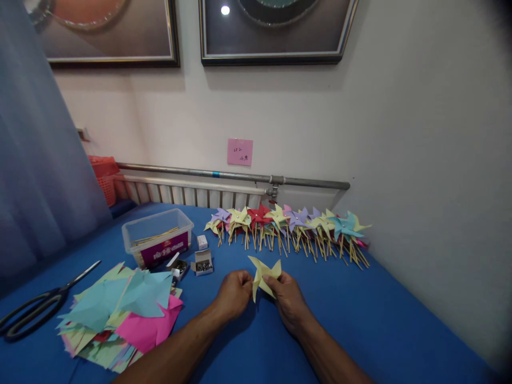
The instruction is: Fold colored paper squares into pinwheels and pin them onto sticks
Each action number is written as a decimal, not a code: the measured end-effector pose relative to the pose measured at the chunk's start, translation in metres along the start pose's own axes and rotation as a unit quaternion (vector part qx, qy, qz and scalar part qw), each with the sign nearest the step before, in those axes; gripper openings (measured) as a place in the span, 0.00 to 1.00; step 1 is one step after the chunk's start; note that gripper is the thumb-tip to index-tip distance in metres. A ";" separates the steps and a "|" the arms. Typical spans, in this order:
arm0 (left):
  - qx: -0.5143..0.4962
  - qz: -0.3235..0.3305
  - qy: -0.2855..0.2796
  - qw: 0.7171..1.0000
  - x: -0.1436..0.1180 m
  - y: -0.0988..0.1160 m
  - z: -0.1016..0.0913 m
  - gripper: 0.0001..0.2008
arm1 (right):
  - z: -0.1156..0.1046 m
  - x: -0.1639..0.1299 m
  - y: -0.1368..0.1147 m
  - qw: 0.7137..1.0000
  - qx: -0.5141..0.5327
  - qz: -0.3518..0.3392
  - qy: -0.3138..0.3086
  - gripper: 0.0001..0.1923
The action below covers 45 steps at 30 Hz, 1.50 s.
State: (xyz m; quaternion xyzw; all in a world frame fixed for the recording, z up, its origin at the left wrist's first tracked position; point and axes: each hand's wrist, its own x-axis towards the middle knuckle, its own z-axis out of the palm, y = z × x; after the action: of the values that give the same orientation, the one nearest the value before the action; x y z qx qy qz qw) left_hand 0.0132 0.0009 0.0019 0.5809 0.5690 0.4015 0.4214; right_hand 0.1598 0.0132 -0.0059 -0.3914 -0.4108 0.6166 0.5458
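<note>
Between my hands is a pale yellow paper pinwheel [262, 276], its folded points spread out above the blue table. My right hand [291, 300] grips it from the right, thumb pressed on the front near its middle. Close to its left edge, my left hand [235, 294] is closed with the fingers curled together; whatever they pinch is hidden. Just beyond my left hand lie a small open box of metal pins [203, 263] and another opened pin box [179, 268]. A pile of cut paper sheets [140, 293] in blue, pink and green sits left of my left forearm.
Finished pinwheels on sticks [298, 220] lie in a row along the back. A clear plastic tub [158, 226] holds thin sticks. Black-handled scissors [52, 301] rest at the far left. A small white box [202, 242] stands near the tub. A radiator pipe [192, 172] runs behind the table.
</note>
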 end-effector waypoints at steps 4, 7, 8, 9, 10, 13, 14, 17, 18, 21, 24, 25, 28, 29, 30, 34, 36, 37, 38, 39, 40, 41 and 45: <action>-0.002 0.004 0.002 1.000 0.000 -0.001 0.000 0.09 | -0.001 0.002 0.002 1.000 0.005 0.003 0.000 0.19; -0.007 0.002 0.000 1.000 0.001 -0.004 0.000 0.09 | 0.000 0.000 0.001 1.000 0.011 0.006 -0.002 0.18; -0.007 0.001 -0.001 1.000 0.001 -0.005 0.001 0.09 | 0.001 0.000 0.001 1.000 0.011 0.006 -0.002 0.18; -0.006 0.001 -0.002 1.000 0.002 -0.006 0.001 0.09 | 0.001 -0.001 0.000 1.000 0.011 0.004 -0.002 0.18; -0.006 0.001 -0.001 1.000 0.002 -0.007 0.001 0.09 | 0.001 -0.001 0.000 1.000 0.012 0.003 -0.001 0.18; -0.004 0.006 0.001 1.000 0.002 -0.007 0.001 0.08 | 0.000 0.001 0.002 1.000 0.010 0.000 0.003 0.18; -0.004 0.008 0.001 1.000 0.002 -0.007 0.001 0.08 | -0.001 0.001 0.003 1.000 0.008 -0.001 0.005 0.18; -0.006 0.004 -0.001 1.000 0.002 -0.006 0.001 0.08 | -0.003 0.004 0.007 1.000 -0.002 -0.006 0.010 0.19; -0.010 0.001 0.000 1.000 0.002 -0.006 0.002 0.08 | -0.003 0.005 0.008 1.000 -0.004 -0.007 0.011 0.19; -0.021 -0.004 0.001 1.000 0.001 -0.005 0.002 0.09 | -0.004 0.005 0.009 1.000 -0.001 -0.010 0.015 0.20; -0.031 -0.004 0.004 1.000 0.001 -0.004 0.003 0.10 | -0.003 0.005 0.008 1.000 -0.002 -0.014 0.020 0.19; -0.034 -0.003 0.005 0.999 0.001 -0.004 0.003 0.10 | -0.003 0.005 0.008 1.000 -0.006 -0.016 0.022 0.19; -0.037 -0.003 0.007 0.999 0.000 -0.004 0.003 0.11 | -0.002 0.005 0.006 1.000 -0.010 -0.019 0.022 0.19; -0.036 -0.002 0.007 0.999 0.000 -0.004 0.003 0.11 | -0.002 0.004 0.005 1.000 -0.007 -0.018 0.021 0.19; -0.033 -0.001 0.007 0.999 0.000 -0.003 0.003 0.10 | -0.002 0.004 0.005 1.000 -0.002 -0.018 0.020 0.19; -0.021 -0.001 0.003 1.000 0.000 -0.002 0.002 0.10 | -0.001 0.004 0.004 1.000 0.008 -0.013 0.025 0.18; -0.021 -0.002 -0.001 1.000 0.000 -0.002 0.001 0.10 | -0.001 0.004 0.005 1.000 0.005 -0.011 0.027 0.19; -0.022 -0.003 -0.002 1.000 0.000 -0.002 0.001 0.10 | -0.002 0.004 0.005 1.000 0.002 -0.012 0.026 0.19; -0.025 -0.003 -0.002 1.000 0.000 -0.002 0.002 0.11 | -0.002 0.004 0.006 1.000 0.001 -0.013 0.024 0.20; -0.028 -0.003 -0.001 1.000 0.000 -0.002 0.002 0.11 | -0.002 0.005 0.006 1.000 -0.001 -0.014 0.022 0.20; -0.030 -0.003 0.001 1.000 0.000 -0.003 0.002 0.11 | -0.003 0.005 0.006 1.000 -0.001 -0.014 0.021 0.20; -0.032 -0.002 0.002 0.999 0.000 -0.003 0.002 0.11 | -0.003 0.005 0.007 1.000 -0.001 -0.014 0.021 0.20; -0.024 0.006 0.001 1.000 0.001 -0.004 0.002 0.10 | -0.004 0.005 0.008 1.000 -0.002 -0.013 0.028 0.19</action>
State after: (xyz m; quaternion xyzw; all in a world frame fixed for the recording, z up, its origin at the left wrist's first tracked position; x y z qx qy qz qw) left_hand 0.0140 0.0016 -0.0030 0.5732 0.5563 0.4184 0.4324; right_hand 0.1600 0.0182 -0.0148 -0.4042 -0.4015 0.5974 0.5644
